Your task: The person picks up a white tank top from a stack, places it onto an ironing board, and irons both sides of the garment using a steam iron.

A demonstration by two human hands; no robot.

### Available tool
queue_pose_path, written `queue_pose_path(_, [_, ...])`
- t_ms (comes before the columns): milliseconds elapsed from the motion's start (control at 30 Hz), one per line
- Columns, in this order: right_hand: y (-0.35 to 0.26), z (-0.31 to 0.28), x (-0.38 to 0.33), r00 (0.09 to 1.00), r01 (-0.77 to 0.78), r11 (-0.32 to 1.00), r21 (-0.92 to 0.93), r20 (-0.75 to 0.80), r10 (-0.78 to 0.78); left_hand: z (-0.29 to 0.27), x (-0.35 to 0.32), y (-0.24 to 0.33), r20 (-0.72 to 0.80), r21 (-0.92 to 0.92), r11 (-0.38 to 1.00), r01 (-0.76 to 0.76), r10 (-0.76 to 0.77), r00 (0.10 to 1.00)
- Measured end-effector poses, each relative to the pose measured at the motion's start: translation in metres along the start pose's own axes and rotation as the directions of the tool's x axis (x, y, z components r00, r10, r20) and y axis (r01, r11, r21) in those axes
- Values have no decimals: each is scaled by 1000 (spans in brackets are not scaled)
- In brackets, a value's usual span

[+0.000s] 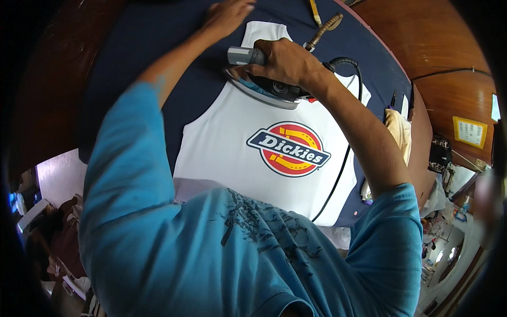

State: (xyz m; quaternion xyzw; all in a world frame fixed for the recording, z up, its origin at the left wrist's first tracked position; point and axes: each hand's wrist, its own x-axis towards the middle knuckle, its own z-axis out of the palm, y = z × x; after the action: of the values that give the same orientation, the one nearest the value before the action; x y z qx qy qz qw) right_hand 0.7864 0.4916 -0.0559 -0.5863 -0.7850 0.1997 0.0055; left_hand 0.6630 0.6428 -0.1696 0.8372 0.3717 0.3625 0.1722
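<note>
A white sleeveless shirt (pixel 211 148) with a red, yellow and dark blue printed emblem is spread over a dark blue cloth (pixel 174 113). My right hand (pixel 288 62) is wrapped round the grey handle of a clothes iron (pixel 264 98). The iron's metal plate rests on the upper part of the shirt, by the armhole and shoulder strap. Beyond the iron, my left hand (pixel 228 17) is at the far edge of the view, with its fingers stretched out over the blue cloth, left of the strap. It holds nothing that I can see.
A black cord (pixel 338 182) runs from the iron across the shirt, under my right forearm. Past the iron lie a brown wrapped rod (pixel 327 29) and a thin yellow strip (pixel 315 11). Beige cloth (pixel 398 132) is bunched at the right edge, near a wooden panel (pixel 422 37).
</note>
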Motion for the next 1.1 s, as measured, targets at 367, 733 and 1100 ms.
queue_pose_path(367, [-3,14,-9,954,299,951,-79,40,-297,-88,-265,91,309,632,745,213,-494,813])
queue_pose_path(733, [-21,6,1,915,391,919,-54,129,-382,-81,-262,91,250,672,697,250,-531,810])
queue_pose_path(1100, [61,-18,-84,989,-143,990,-3,47,143,7,-144,99,211,209,977,33,-78,974])
